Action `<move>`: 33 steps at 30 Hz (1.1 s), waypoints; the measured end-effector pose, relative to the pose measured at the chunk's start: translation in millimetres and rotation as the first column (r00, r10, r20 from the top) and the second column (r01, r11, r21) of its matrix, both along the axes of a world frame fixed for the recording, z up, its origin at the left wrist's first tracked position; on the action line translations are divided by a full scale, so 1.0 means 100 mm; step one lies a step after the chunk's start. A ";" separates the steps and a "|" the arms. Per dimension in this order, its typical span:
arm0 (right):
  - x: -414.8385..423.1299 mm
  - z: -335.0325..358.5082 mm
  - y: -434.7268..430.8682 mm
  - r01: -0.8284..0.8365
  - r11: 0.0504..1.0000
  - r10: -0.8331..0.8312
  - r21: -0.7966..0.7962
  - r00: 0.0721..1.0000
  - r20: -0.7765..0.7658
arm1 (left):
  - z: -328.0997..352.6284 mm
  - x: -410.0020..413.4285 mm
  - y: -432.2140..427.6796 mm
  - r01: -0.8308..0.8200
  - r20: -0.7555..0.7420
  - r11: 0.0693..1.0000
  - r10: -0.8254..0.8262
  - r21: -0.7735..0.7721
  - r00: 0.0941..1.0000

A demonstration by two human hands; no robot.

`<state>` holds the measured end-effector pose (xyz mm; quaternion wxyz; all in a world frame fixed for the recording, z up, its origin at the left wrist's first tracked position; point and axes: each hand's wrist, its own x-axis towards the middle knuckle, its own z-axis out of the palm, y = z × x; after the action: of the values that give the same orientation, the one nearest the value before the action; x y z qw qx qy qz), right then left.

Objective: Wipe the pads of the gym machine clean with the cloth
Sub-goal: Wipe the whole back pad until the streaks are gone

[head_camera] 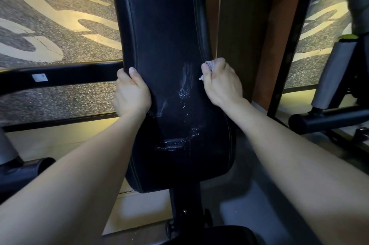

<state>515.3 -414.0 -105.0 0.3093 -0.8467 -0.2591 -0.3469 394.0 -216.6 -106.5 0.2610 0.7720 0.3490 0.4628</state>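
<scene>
A long black back pad (167, 31) of the gym machine runs up the middle of the view, with wet streaks and droplets on its lower half. My left hand (130, 93) grips the pad's left edge, thumb on the front face. My right hand (220, 83) is closed on a small white cloth (208, 65), pressed against the pad's right edge. Only a bit of the cloth shows above and beside my fingers.
A black frame bar (60, 77) crosses at the left behind the pad. The pad's support post (185, 204) drops to a seat pad (219, 234) at the bottom. A grey roller pad (335, 73) and black frame stand at the right. A wooden panel (245, 25) rises behind.
</scene>
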 end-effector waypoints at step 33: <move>-0.06 -0.09 -0.08 -0.132 0.907 0.305 -0.400 0.861 0.407 | -0.03 0.03 0.07 0.005 0.002 1.000 -0.005 0.011 1.000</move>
<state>509.6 -421.8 -114.1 0.1170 -0.7464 -0.4796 -0.4463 396.9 -210.1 -110.0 0.2582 0.7740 0.3440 0.4647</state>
